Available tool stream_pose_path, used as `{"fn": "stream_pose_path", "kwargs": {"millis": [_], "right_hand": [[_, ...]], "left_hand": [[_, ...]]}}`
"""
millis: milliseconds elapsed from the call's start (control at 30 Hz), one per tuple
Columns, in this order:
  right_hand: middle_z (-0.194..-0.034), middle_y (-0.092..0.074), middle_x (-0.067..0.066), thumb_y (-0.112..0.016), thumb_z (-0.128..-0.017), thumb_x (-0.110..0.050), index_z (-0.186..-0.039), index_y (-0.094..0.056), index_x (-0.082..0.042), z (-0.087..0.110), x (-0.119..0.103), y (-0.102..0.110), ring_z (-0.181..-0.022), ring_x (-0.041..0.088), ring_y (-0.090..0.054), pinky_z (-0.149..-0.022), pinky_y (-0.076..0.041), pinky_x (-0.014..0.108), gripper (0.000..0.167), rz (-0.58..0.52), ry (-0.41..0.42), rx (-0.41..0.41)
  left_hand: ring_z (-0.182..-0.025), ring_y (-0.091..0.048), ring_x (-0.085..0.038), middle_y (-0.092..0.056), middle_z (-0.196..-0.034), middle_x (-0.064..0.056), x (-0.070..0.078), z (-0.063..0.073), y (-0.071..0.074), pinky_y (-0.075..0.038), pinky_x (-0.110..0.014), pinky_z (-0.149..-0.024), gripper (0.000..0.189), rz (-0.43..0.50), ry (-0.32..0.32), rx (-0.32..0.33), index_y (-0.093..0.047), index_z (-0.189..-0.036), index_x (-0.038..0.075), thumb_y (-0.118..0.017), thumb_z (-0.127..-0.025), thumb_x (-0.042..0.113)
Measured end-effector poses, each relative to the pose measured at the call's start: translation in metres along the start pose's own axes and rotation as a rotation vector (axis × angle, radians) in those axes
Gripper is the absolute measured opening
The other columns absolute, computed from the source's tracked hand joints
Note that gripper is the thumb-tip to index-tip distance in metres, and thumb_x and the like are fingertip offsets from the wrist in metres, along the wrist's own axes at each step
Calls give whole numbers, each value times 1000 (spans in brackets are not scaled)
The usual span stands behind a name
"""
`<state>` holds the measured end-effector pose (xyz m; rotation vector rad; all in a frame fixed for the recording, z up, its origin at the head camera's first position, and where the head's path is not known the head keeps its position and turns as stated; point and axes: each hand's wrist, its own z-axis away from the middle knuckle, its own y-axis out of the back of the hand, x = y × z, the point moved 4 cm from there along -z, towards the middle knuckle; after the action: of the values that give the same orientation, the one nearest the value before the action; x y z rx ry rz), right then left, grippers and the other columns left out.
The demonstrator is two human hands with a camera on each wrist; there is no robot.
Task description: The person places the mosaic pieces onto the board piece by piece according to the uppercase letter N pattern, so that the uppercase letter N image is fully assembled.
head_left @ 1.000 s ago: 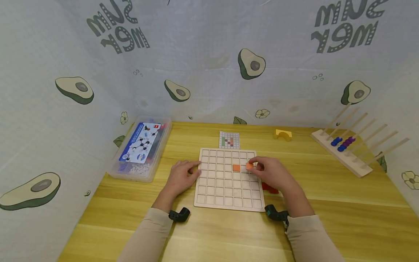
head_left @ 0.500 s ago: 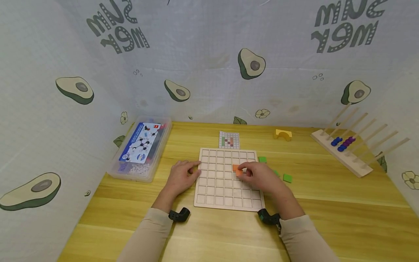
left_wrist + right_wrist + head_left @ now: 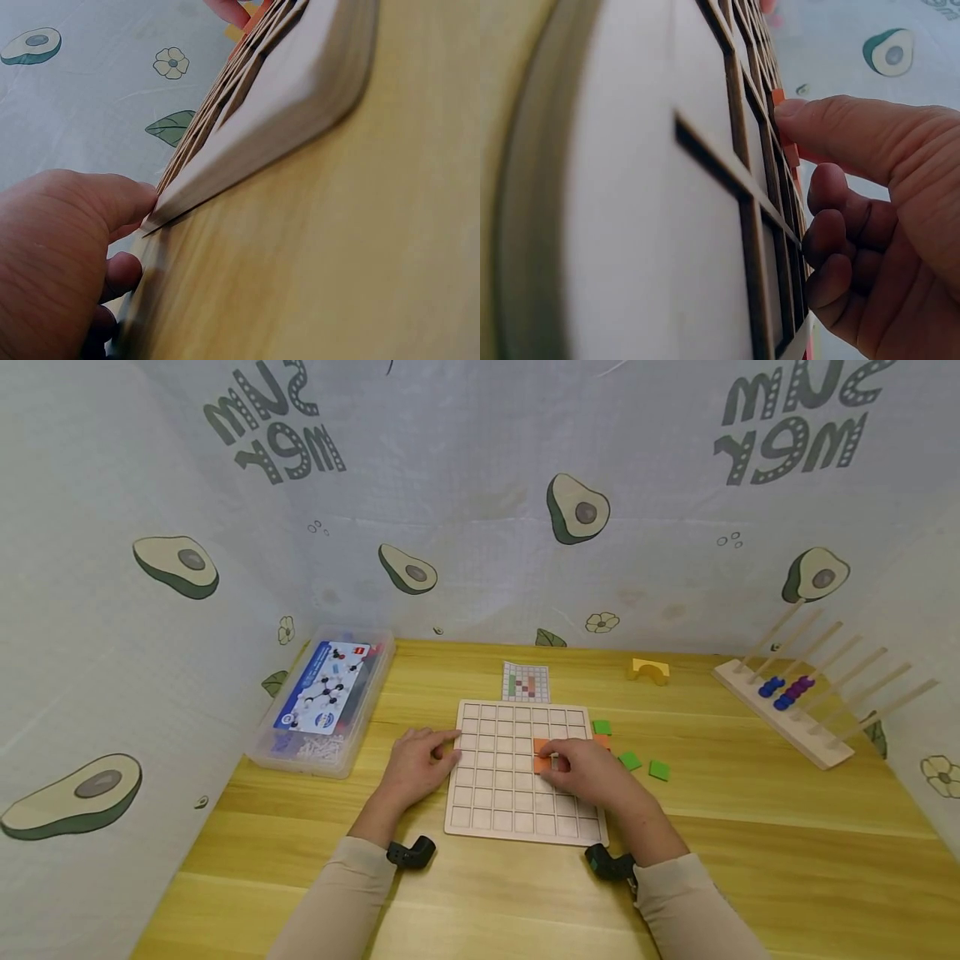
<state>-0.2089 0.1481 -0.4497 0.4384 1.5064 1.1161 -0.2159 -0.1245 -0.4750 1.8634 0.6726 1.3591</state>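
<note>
1. Centre: your right hand pinches a square orange tile at the pale wooden gridded board; another orange tile lies just above.
2. Left of centre: your left hand, thumb and forefinger extended, touches the board's edge.
3. Right of centre: three square green tiles lie off-board; placement looks barely begun.

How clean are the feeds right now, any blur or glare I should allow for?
Head: fairly even light, grid board lines readable, pale sheen on the near tabletop; left wrist: tabletop grain soft, left hand shadowed on its underside; right wrist: the board's nearest part badly out of focus, right hand sharper.
</note>
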Motion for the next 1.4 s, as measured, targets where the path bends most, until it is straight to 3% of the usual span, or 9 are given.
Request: {"fn": "stream_pose_path", "kwargs": {"millis": [133,233,300,633,733,867,1067,1233,1400], "right_hand": [[-74,-53,-2,-70,-95,-19,-118,-72,-13,0,1,0,-64,12,-45,-60,-36,27,23,3,-3,8],[-74,-53,-2,-70,-96,-19,-118,-72,-12,0,1,0,-64,13,-45,-60,-37,27,23,3,-6,14],[-74,-53,-2,-70,-96,-19,-118,-72,-12,0,2,1,-63,13,-45,-60,-37,27,23,3,-5,15],[-73,-52,-1,-71,-96,-21,-120,-72,-13,0,4,3,-63,13,-44,-60,-36,28,25,-11,-21,32],[-72,-51,-1,-71,-96,-23,-119,-72,-14,1,7,7,-63,14,-44,-59,-36,28,25,-14,-48,43],[-75,-53,0,-70,-96,-25,-120,-70,-13,2,15,13,-62,15,-45,-58,-37,29,27,-15,-94,39],[-78,-53,2,-69,-96,-26,-124,-67,-11,6,32,25,-59,17,-46,-54,-36,30,31,-49,-156,32],[-83,-56,3,-69,-98,-27,-125,-67,-9,9,47,34,-73,19,-50,-68,-41,34,32,-24,-200,47],[-101,-69,7,-67,-99,-30,-128,-67,-8,12,62,38,-90,22,-59,-81,-49,38,36,-3,-245,58]], "left_hand": [[-80,-47,-16,-53,-76,6,1,0,0,-42,-48,-100,36,-1,-9,2,-71,-131,20,-70,-96,30],[-79,-46,-15,-53,-76,6,1,0,0,-40,-43,-88,36,-6,-13,5,-72,-131,20,-71,-96,30],[-78,-45,-15,-53,-76,6,1,0,0,-39,-43,-87,36,-9,-13,5,-71,-131,20,-70,-96,30],[-79,-46,-16,-51,-75,6,1,1,0,-42,-50,-102,36,6,-7,3,-71,-132,20,-70,-97,30],[-80,-46,-16,-51,-75,6,1,1,0,-34,-54,-118,36,11,-6,0,-71,-132,20,-70,-97,29],[-80,-47,-17,-51,-76,5,1,1,0,-30,-56,-120,36,22,-6,1,-71,-132,19,-70,-97,29],[-80,-46,-16,-52,-75,6,2,1,0,-41,-48,-98,37,14,-4,6,-71,-132,20,-70,-96,29],[-80,-48,-16,-52,-75,6,0,1,-1,-35,-54,-115,37,23,-9,7,-71,-132,19,-70,-97,29],[-81,-48,-16,-52,-75,7,-1,1,-1,-38,-54,-112,37,27,-18,11,-71,-132,19,-70,-97,29]]}}
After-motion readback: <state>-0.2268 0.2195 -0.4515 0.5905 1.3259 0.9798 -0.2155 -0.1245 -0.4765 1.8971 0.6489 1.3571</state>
